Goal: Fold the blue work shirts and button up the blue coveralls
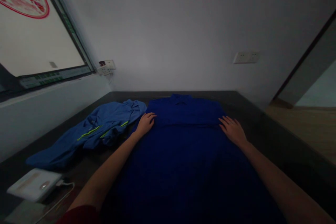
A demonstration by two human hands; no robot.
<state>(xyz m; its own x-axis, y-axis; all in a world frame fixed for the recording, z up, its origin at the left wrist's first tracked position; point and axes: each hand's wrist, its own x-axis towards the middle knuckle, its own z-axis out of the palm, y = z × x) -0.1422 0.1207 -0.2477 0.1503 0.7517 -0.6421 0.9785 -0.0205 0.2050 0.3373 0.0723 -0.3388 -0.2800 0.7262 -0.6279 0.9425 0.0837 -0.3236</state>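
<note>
A dark blue collared shirt (181, 161) lies spread out on the dark table (231, 96), its collar toward the wall. Across its upper part runs a horizontal fold or seam. My left hand (146, 122) rests on the shirt's left edge, fingers stretched out. On the opposite edge lies my right hand (232, 128), palm down with fingers spread. Neither hand visibly grasps the cloth. Beside my left hand is a crumpled lighter blue garment (105, 122) with yellow-green stripes.
A white box-shaped device (35, 183) with a white cable (61, 197) sits at the near left. Behind the table stands a white wall with sockets (246, 57) on the right and more sockets (109, 64) at the left corner. A window (39, 42) is at upper left.
</note>
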